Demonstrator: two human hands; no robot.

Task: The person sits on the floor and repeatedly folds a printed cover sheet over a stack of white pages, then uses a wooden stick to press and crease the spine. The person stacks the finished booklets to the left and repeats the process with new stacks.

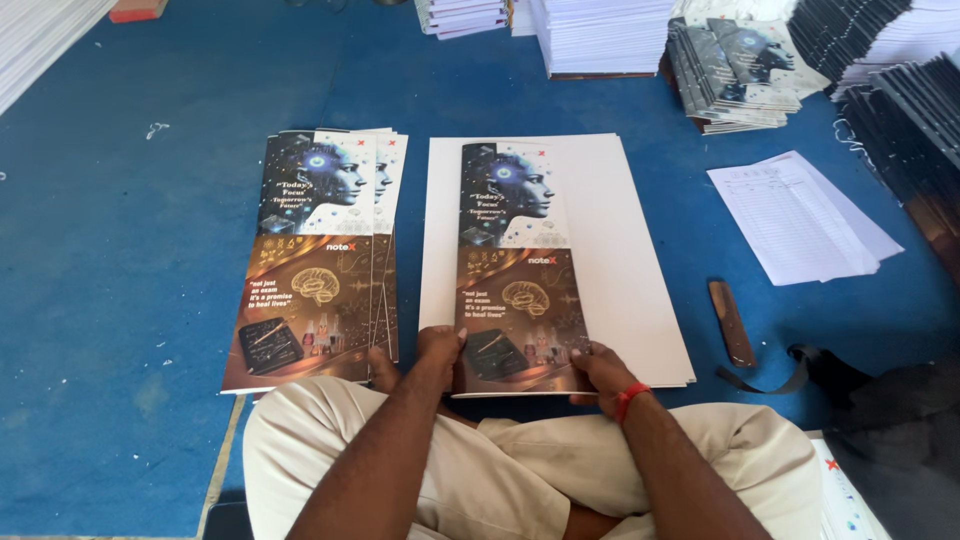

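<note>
Hands meet at the near edge of a printed cover sheet (pixel 518 268), which lies flat on a stack of white sheets (pixel 620 250) on the blue floor mat (pixel 120 300). The left hand (pixel 438 348) pinches the cover's near left corner, thumb on top and fingers curled under; the right hand (pixel 601 370), with a red thread at the wrist, grips the near right corner the same way. Both sets of fingers are closed on the cover's edge, though how far they reach beneath it I cannot quite tell.

The cover looks like thin glossy card: light, flexible, somewhat slick, and likely to crease if bent hard or lifted by one corner. Holding both near corners, as now, seems the safest grip.

Left of the white stack, just beside it, lies a fanned pile of matching covers (pixel 320 260). To the stack's right sit a loose printed form (pixel 800 215) and a dark wooden strip (pixel 732 322). Beyond it, taller piles of paper (pixel 600 35) and bound booklets (pixel 740 70) stand.
</note>
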